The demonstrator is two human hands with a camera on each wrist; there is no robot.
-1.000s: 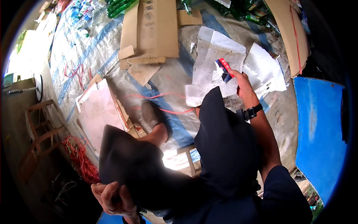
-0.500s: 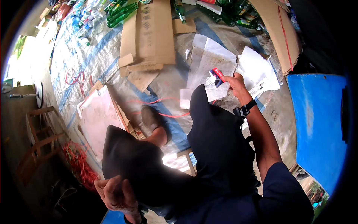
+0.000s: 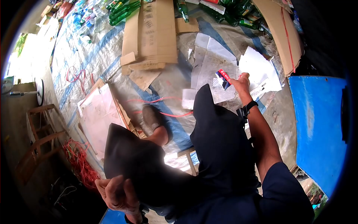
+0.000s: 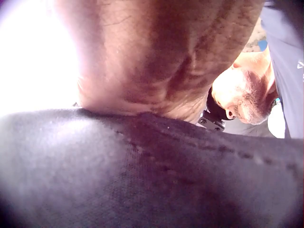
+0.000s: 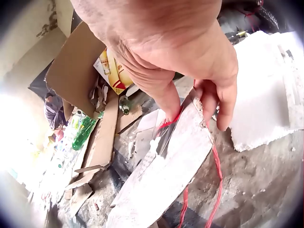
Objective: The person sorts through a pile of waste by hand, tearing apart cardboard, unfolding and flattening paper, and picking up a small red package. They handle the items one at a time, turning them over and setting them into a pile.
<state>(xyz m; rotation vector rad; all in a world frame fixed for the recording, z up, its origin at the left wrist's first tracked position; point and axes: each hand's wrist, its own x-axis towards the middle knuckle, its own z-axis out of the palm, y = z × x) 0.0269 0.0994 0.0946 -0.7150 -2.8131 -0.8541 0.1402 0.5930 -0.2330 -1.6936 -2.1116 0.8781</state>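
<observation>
My right hand (image 3: 241, 86) pinches a torn piece of cardboard (image 3: 224, 79) printed red and dark blue, over a flattened greyish-white carton (image 3: 203, 61). In the right wrist view, the thumb of the right hand (image 5: 175, 61) lies at a red edge, with fingers round the far side of a white board (image 5: 166, 175). Just right of this hand lies a white sheet with ragged edges (image 3: 257, 67). My left hand (image 3: 118, 196) rests loosely curled by the left thigh, holding nothing. The left wrist view shows mostly the wrist against dark cloth (image 4: 142, 171).
A brown flattened carton (image 3: 158, 37) lies ahead, near green bottles (image 3: 125, 13). Stacked pale cardboard (image 3: 100, 108) stands left of my foot, with red twine (image 3: 80, 160) beside it. A red strap (image 3: 171, 114) crosses the floor. A blue panel (image 3: 317, 130) borders the right.
The head view has shifted slightly. My right hand keeps the printed cardboard over the carton; its other fingers now look more raised and spread. The left hand has stayed by the thigh.
</observation>
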